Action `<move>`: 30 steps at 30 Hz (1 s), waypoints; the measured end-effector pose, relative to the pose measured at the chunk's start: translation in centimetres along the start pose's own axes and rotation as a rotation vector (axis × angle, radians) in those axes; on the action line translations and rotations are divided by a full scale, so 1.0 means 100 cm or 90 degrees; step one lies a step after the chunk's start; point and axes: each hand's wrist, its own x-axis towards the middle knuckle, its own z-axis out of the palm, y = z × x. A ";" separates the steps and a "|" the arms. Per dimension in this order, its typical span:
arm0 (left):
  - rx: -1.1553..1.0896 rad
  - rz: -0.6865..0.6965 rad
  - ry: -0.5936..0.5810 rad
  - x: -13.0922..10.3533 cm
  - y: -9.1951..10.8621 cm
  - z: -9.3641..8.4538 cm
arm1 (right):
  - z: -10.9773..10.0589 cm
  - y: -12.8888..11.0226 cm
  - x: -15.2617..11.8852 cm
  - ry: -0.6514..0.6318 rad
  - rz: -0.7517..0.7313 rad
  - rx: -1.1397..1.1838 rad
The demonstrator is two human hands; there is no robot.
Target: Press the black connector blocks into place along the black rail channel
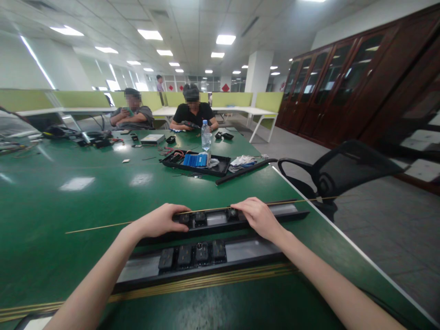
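Thin brass-coloured rod (99, 227) runs across mid-frame, slightly rising to the right, along the far long black trough (297, 216). Left hand (165, 219), centre: thumb and fingers parted, straddling that trough at a small black block (184, 219); can't tell if it grips. Right hand (256, 215), right of centre: fingers together, tips at the rod over another block; can't tell if pinched. Near black trough (199, 272), lower centre, carries four square black blocks (184, 255) in a row. Bundle of brass-coloured rods (178, 289) just beside it, lower edge. All on the glossy green bench (113, 197).
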 end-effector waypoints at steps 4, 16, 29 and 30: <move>-0.004 0.004 0.003 -0.001 0.000 0.000 | 0.000 -0.001 0.001 0.004 -0.008 0.007; 0.004 0.003 0.005 -0.001 0.001 -0.001 | 0.001 -0.003 0.003 0.054 -0.005 0.009; 0.003 0.004 0.009 0.000 0.000 0.001 | 0.000 -0.001 0.002 0.038 -0.016 0.015; 0.004 0.005 0.010 0.000 0.000 0.000 | -0.001 -0.001 0.002 0.036 -0.015 0.016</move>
